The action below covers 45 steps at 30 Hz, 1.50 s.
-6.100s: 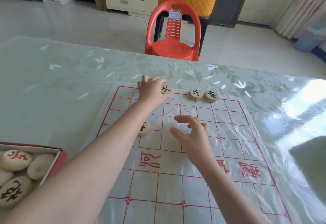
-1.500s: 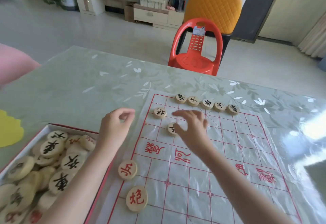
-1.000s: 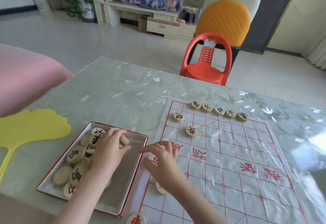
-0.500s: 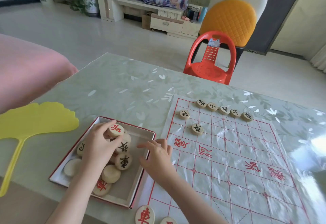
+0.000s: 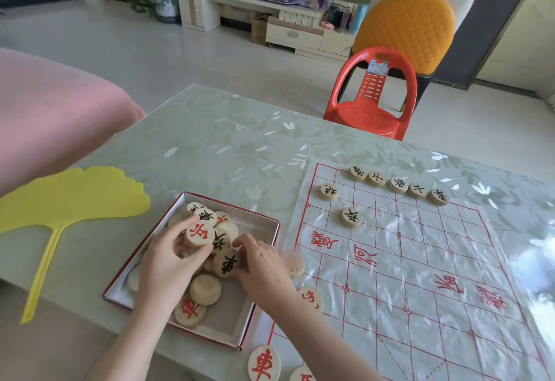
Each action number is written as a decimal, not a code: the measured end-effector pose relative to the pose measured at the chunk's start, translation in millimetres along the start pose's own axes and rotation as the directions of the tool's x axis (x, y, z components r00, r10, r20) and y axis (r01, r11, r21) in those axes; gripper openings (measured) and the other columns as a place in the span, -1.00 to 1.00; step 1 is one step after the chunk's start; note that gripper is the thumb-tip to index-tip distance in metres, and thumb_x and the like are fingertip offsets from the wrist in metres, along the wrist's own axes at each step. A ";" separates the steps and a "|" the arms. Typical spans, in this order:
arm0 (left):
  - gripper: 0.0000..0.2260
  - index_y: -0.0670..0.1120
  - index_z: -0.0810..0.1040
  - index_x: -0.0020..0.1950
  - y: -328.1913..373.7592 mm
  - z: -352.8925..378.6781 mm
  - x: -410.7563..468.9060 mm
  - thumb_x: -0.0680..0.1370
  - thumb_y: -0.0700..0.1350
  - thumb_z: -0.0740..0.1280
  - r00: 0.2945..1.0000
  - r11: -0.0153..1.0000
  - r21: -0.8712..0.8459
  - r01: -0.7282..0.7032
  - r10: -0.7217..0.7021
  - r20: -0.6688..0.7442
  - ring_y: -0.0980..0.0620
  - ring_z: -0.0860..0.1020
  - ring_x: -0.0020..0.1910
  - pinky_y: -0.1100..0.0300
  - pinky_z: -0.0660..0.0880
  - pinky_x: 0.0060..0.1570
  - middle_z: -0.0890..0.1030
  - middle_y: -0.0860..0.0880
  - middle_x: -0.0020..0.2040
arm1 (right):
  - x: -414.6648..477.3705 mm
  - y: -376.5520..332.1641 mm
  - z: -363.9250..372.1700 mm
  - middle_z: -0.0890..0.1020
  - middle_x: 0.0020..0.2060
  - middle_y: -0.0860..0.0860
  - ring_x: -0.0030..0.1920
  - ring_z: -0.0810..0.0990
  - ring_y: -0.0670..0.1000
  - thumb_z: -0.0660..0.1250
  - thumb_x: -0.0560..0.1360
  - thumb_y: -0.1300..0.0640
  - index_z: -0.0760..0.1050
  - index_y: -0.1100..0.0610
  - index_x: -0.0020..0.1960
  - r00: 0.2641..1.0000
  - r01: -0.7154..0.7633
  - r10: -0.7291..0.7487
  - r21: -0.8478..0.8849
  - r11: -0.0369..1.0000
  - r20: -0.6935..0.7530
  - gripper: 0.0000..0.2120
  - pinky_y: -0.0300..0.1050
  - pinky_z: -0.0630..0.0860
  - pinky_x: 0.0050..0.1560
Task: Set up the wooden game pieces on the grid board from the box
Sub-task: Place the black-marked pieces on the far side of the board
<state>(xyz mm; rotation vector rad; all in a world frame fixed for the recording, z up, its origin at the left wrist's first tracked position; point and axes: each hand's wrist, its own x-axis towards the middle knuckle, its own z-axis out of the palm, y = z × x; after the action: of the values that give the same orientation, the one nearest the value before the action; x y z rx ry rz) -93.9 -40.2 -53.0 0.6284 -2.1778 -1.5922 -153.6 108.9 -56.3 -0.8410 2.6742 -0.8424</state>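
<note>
Reaching into the box [image 5: 258, 224] nearest you, your left hand [image 5: 168, 263] pinches a red-marked disc [image 5: 199, 235] by its rim while your right hand [image 5: 261, 266] curls closed on a black-marked disc [image 5: 226, 263]. These pieces look light, hard and smooth, so grip the edges, not the faces. Beyond lie loose red pieces [image 5: 309, 299] on the grid board [image 5: 420, 275], then the black row [image 5: 398, 185]; the yellow fan [image 5: 69, 197] sits clear.

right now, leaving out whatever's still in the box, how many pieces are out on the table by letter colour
black-lettered pieces: 7
red-lettered pieces: 4 (one blurred beside the right hand, one cut off at the bottom edge)
total: 11
</note>
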 end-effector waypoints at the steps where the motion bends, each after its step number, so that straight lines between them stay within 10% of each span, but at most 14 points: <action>1: -0.55 0.20 0.55 0.08 -1.6 0.0 -0.4 0.34 -0.26 0.49 1.000 1.000 0.004 0.001 -0.001 0.004 0.12 0.60 0.06 0.18 0.52 0.04 0.63 0.08 0.09 | 0.1 -1.1 -0.2 0.57 0.05 0.05 0.11 0.45 0.05 0.28 0.46 0.18 0.36 0.08 0.23 1.000 0.010 -0.010 -0.002 1.000 -0.006 -0.65 -0.13 0.29 0.14; 15: -0.55 0.07 0.53 0.10 1.9 4.4 -10.8 0.38 -0.40 0.41 1.000 0.994 -0.107 0.006 -0.003 0.028 0.32 0.59 -0.03 0.53 0.47 -0.10 0.61 0.08 0.04 | -8.0 -2.1 20.5 0.43 0.09 0.09 0.02 0.47 0.17 0.26 0.40 0.22 0.32 0.07 0.25 0.960 0.272 -0.278 -0.133 0.953 -0.027 -0.57 0.02 0.43 0.01; 25: -0.53 0.09 0.54 0.14 2.0 3.3 -10.0 0.36 -0.35 0.45 0.999 0.993 -0.110 0.044 -0.042 0.024 0.11 0.60 0.08 0.27 0.50 0.09 0.63 0.04 0.09 | -4.0 -5.6 3.3 0.57 -0.04 0.01 -0.02 0.52 0.02 0.36 0.42 0.11 0.42 0.02 0.15 0.999 -0.002 0.018 0.305 0.952 -0.050 -0.69 -0.08 0.47 0.03; 34: -0.57 0.06 0.54 0.14 26.2 22.9 -10.6 0.40 -0.36 0.42 0.996 0.976 -0.212 0.057 -0.040 0.085 0.23 0.64 -0.12 0.46 0.52 -0.23 0.66 0.26 -0.11 | -7.4 6.3 -39.6 0.54 -0.15 0.07 -0.27 0.63 0.09 0.27 0.50 0.34 0.46 0.18 0.20 0.993 -0.098 0.111 0.872 0.480 0.051 -0.71 -0.13 0.62 -0.15; 45: -0.57 0.08 0.55 0.13 37.4 61.1 -9.1 0.37 -0.33 0.45 0.982 0.973 -0.225 0.056 -0.014 0.187 0.13 0.65 -0.08 0.43 0.52 -0.12 0.67 0.05 0.00 | 4.4 59.6 -69.2 0.54 0.02 -0.06 -0.13 0.53 -0.13 0.49 0.34 0.11 0.48 0.04 0.19 0.979 -0.076 0.162 0.516 0.853 -0.124 -0.55 -0.26 0.50 -0.12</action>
<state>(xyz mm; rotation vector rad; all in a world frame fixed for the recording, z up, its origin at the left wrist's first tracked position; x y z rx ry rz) -124.2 22.9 -35.6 0.4679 -2.0723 -1.9546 -209.2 178.2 -34.7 -0.4842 2.4007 -1.5501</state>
